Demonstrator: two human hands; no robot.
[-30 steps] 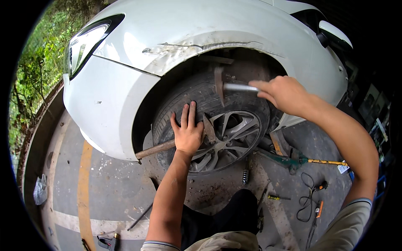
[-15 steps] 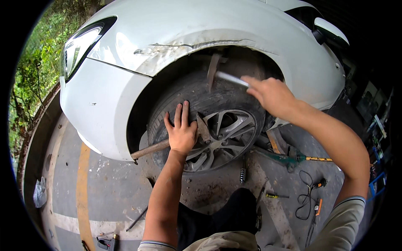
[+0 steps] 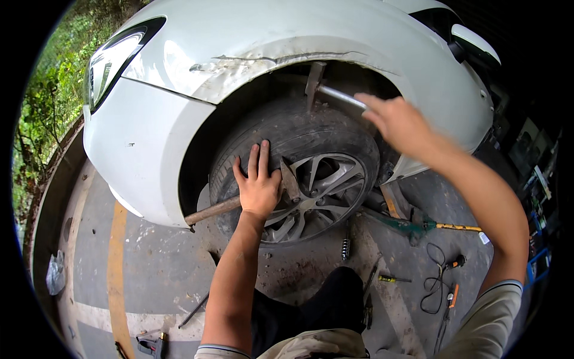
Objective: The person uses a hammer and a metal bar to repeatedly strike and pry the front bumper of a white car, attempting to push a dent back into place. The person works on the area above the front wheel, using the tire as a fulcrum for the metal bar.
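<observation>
While the right hand point(image 3: 399, 122) is clamped round the handle end of a metal-shafted hammer point(image 3: 341, 96), the shaft points away from the fist to its left and slightly upward, its long axis on a shallow slant; the head, left of the fist, sits crosswise, its own length nearly upright, one end by the edge of the dark wheel arch point(image 3: 359, 81), the other toward the tyre point(image 3: 320, 136). Whether the upper end touches that edge I cannot tell. Lower and to the left of the fist, the left hand point(image 3: 259, 194) lies on the tyre with its fingers apart, over a wooden-handled hammer point(image 3: 215, 211), whose handle runs out left of the wrist and whose head shows just right of the thumb; any grip by the palm is hidden. Farther out, above and left of the right hand, is the creased white fender point(image 3: 230, 78). The step looks like knocking its edge out from beneath; another blow would probably call for lowering the head, then swinging up, clear of the left hand.
</observation>
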